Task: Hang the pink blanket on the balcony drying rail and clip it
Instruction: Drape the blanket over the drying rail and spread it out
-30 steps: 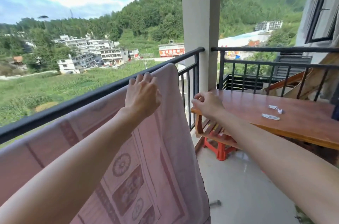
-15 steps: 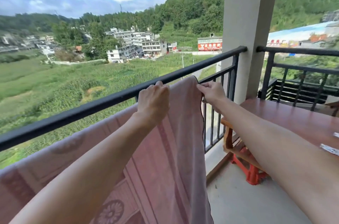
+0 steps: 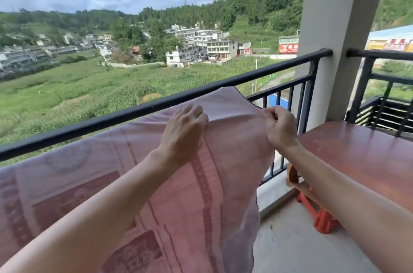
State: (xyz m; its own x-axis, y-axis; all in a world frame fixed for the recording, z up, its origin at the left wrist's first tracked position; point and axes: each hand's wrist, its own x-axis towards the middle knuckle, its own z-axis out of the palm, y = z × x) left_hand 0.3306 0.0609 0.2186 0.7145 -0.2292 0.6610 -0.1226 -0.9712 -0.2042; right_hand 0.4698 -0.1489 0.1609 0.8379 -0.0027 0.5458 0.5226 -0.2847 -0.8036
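I see the pink blanket point(image 3: 201, 183) draped over the black rail point(image 3: 134, 111) across the middle of the frame, its right end lying over the bar at centre, so by my reading the hanging is mostly done. My left hand point(image 3: 183, 136) bunches the cloth just below the rail, fingers closed on it, and my right hand point(image 3: 280, 127) pinches the blanket's right edge at centre right. I spot no clip anywhere, so I judge the clipping is left to do.
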